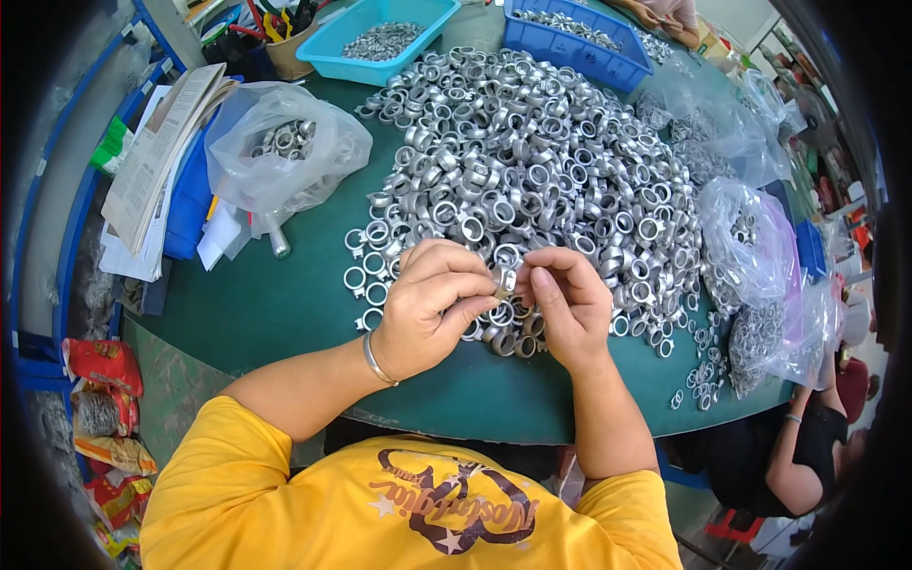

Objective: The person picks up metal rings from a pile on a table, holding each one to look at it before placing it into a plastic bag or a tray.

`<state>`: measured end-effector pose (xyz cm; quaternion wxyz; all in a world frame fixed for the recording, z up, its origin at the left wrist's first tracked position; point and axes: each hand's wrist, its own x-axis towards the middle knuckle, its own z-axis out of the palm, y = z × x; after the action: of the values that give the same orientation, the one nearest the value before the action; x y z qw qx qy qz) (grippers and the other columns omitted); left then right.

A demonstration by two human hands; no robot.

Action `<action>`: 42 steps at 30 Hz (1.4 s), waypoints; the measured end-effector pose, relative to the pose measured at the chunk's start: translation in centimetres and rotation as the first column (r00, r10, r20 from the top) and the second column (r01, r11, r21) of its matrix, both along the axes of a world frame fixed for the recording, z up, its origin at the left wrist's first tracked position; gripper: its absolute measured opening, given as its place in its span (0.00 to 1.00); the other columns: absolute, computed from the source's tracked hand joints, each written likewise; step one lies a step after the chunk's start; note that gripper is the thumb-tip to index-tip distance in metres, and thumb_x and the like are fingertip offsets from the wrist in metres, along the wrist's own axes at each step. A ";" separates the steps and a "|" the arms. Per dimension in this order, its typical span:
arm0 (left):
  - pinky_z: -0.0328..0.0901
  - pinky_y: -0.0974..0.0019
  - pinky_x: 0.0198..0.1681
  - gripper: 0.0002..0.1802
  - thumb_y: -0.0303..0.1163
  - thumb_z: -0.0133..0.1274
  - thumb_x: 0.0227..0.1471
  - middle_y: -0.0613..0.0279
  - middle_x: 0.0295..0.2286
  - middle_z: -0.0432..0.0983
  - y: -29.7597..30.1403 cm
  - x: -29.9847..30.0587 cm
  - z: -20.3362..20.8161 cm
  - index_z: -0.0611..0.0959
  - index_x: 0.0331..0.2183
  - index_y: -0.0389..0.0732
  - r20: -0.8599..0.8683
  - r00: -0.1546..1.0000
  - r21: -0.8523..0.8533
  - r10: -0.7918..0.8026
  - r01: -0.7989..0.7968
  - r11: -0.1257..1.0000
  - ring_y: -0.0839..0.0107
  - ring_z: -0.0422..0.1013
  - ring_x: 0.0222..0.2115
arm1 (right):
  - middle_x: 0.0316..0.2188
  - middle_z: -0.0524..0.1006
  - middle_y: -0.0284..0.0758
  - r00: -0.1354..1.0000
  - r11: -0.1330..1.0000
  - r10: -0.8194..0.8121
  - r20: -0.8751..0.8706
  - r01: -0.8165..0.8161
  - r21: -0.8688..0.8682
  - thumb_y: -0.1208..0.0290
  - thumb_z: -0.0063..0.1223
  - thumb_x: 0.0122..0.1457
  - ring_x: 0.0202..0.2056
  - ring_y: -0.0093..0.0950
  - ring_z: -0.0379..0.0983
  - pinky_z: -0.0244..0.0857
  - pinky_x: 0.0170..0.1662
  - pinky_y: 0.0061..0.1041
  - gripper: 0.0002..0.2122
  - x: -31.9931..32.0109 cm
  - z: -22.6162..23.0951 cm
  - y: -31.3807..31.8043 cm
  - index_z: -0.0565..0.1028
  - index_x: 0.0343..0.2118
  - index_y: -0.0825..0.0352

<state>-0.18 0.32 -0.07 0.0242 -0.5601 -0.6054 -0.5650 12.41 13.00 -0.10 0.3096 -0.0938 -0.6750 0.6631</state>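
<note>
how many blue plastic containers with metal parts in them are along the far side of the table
2: a light-blue tray behind the left part of the pile of metal rings, and a darker blue basket behind its right part. Others may be hidden.

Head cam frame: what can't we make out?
Head view:
Metal ring: partly hidden by the fingers of the left hand.
Right hand: contact with that ring unclear, fingertips too close to it.
Small parts in the teal tray: too small for individual shapes.
Cloudy bag: plastic obscures its lower contents.
Far co-worker: cut off by upper edge.
</note>
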 end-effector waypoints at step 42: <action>0.55 0.65 0.38 0.06 0.23 0.54 0.38 0.65 0.29 0.72 1.6 0.0 -0.5 0.79 0.25 0.42 -0.290 0.944 -0.180 0.161 -0.219 0.959 0.66 0.66 0.31 | 0.27 0.70 0.31 0.914 0.368 -0.342 0.219 -0.084 0.926 0.73 0.59 0.39 0.35 0.32 0.65 0.55 0.40 0.34 0.06 2.4 3.8 7.7 0.74 0.22 0.64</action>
<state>-0.21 1.90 -0.52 0.1026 -0.5705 -0.7038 -0.4107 14.77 20.68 3.71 0.2251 -0.0844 -0.9638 0.1152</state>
